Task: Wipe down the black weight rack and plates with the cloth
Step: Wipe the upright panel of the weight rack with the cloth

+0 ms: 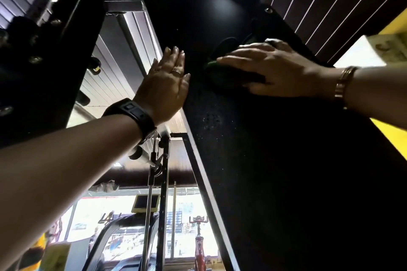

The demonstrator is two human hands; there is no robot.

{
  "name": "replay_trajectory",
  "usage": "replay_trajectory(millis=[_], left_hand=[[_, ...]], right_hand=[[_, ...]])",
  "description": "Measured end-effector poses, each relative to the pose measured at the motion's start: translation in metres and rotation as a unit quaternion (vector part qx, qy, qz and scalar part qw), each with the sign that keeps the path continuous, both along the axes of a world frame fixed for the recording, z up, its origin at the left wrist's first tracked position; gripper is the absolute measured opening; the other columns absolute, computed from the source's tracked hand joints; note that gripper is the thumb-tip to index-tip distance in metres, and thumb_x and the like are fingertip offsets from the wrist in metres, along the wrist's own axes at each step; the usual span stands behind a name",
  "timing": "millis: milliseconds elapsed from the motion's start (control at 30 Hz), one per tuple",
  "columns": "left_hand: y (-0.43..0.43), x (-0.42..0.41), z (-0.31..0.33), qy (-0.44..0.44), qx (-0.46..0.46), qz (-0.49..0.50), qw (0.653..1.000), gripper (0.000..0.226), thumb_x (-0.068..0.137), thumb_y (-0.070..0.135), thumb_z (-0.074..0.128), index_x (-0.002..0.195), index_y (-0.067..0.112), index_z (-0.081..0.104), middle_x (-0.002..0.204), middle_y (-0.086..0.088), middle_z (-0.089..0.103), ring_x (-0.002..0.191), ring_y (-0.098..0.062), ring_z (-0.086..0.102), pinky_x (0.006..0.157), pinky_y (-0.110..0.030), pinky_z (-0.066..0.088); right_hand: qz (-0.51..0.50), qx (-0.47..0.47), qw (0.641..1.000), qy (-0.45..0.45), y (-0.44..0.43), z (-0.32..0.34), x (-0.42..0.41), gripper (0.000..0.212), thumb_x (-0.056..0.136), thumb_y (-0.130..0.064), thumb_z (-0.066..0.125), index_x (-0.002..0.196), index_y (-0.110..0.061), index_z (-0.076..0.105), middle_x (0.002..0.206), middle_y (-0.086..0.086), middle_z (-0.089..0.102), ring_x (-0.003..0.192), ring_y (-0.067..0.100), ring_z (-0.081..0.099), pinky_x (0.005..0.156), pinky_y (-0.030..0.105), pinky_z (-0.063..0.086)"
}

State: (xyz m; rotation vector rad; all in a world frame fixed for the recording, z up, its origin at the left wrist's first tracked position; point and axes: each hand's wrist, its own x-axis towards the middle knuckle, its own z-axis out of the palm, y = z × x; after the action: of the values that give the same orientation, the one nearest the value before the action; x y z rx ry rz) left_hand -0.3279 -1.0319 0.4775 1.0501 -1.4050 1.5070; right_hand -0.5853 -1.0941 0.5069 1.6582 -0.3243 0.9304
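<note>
A tall black panel of the weight rack [253,149] rises in front of me, seen from below, with a rounded top. My right hand [271,68] lies flat with straight fingers on a dark green cloth [222,72] and presses it against the panel high up. My left hand [167,81], fingers straight and together, rests flat against the panel's left edge, level with the cloth. A black watch sits on the left wrist and a gold bracelet on the right. Small pale specks dot the panel below the cloth. No weight plates are in view.
Another black frame with bolts [33,61] stands to the left. Between the two runs a cable column with a pulley [154,169]. Below are a treadmill [123,233] and a red exercise bike [199,240] before bright windows. A yellow wall [389,134] lies to the right.
</note>
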Motion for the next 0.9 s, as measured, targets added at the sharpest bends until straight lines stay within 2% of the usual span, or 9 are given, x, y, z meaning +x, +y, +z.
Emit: replay_trajectory(millis=[133,200,300,367,467,600,700,767,900], left_hand=[[-0.001,0.0,0.0,0.014,0.009,0.009,1.0,0.069,0.093,0.039,0.014,0.153,0.005,0.014,0.162,-0.012,0.009,0.15,-0.022,0.002,0.117,-0.028,-0.005],[-0.001,0.002,0.001,0.009,0.003,0.001,1.0,0.069,0.094,0.039,0.017,0.153,0.003,0.014,0.161,-0.016,0.011,0.15,-0.025,0.004,0.118,-0.032,-0.001],[0.001,0.005,0.0,0.019,0.003,-0.007,1.0,0.074,0.093,0.042,0.02,0.153,0.002,0.011,0.16,-0.021,0.012,0.15,-0.03,0.007,0.12,-0.037,0.004],[0.001,0.005,0.0,0.024,0.01,-0.009,1.0,0.076,0.092,0.045,0.022,0.154,0.003,0.01,0.16,-0.021,0.012,0.15,-0.03,0.006,0.121,-0.038,0.005],[0.0,0.004,0.001,0.026,0.005,-0.009,1.0,0.074,0.095,0.046,0.024,0.154,0.003,0.011,0.16,-0.02,0.011,0.15,-0.029,0.005,0.121,-0.038,0.005],[-0.004,0.004,0.001,0.038,0.002,0.011,0.999,0.065,0.104,0.038,0.03,0.154,0.004,0.007,0.162,-0.016,0.003,0.15,-0.025,0.0,0.119,-0.033,-0.001],[-0.003,0.003,0.002,0.035,-0.008,0.022,0.999,0.065,0.103,0.041,0.027,0.153,0.002,0.013,0.161,-0.018,0.008,0.15,-0.028,0.005,0.119,-0.038,0.007],[-0.001,0.005,0.002,0.027,-0.007,0.021,0.999,0.073,0.094,0.044,0.021,0.152,0.0,0.017,0.16,-0.02,0.012,0.149,-0.03,0.009,0.119,-0.04,0.01],[-0.002,0.006,0.001,0.027,-0.002,0.024,0.999,0.071,0.097,0.044,0.021,0.153,0.002,0.013,0.161,-0.018,0.009,0.15,-0.027,0.006,0.12,-0.037,0.006]], right_hand=[[0.048,0.084,0.99,-0.105,0.019,0.017,0.032,0.074,0.076,-0.056,0.034,0.148,-0.049,0.019,0.153,-0.011,0.034,0.141,0.022,0.029,0.11,0.057,0.023],[0.073,0.091,0.984,-0.133,0.028,0.015,0.06,0.073,0.075,-0.053,0.035,0.147,-0.052,0.02,0.152,-0.015,0.033,0.141,0.02,0.027,0.11,0.057,0.02],[0.085,0.077,0.988,-0.103,0.03,0.007,0.077,0.073,0.074,-0.054,0.035,0.146,-0.054,0.021,0.151,-0.018,0.034,0.141,0.015,0.026,0.111,0.057,0.018],[0.088,0.069,0.989,-0.093,0.029,0.01,0.069,0.073,0.073,-0.054,0.033,0.145,-0.054,0.021,0.15,-0.017,0.036,0.14,0.017,0.029,0.11,0.053,0.021],[0.092,0.071,0.985,-0.125,0.027,0.025,0.062,0.073,0.075,-0.05,0.036,0.146,-0.05,0.025,0.15,-0.013,0.038,0.139,0.022,0.032,0.107,0.05,0.026],[0.105,0.083,0.974,-0.183,0.034,0.044,0.085,0.065,0.085,-0.045,0.043,0.148,-0.045,0.026,0.15,-0.01,0.038,0.137,0.025,0.032,0.106,0.055,0.024],[0.104,0.075,0.976,-0.173,0.043,0.049,0.109,0.06,0.091,-0.043,0.045,0.147,-0.048,0.025,0.15,-0.013,0.037,0.138,0.023,0.032,0.108,0.058,0.023],[0.101,0.069,0.979,-0.16,0.045,0.049,0.114,0.06,0.091,-0.043,0.044,0.147,-0.05,0.024,0.15,-0.014,0.038,0.138,0.022,0.032,0.108,0.056,0.024],[0.108,0.09,0.972,-0.186,0.038,0.048,0.096,0.061,0.09,-0.042,0.046,0.146,-0.051,0.023,0.15,-0.012,0.038,0.138,0.025,0.032,0.107,0.058,0.024]])
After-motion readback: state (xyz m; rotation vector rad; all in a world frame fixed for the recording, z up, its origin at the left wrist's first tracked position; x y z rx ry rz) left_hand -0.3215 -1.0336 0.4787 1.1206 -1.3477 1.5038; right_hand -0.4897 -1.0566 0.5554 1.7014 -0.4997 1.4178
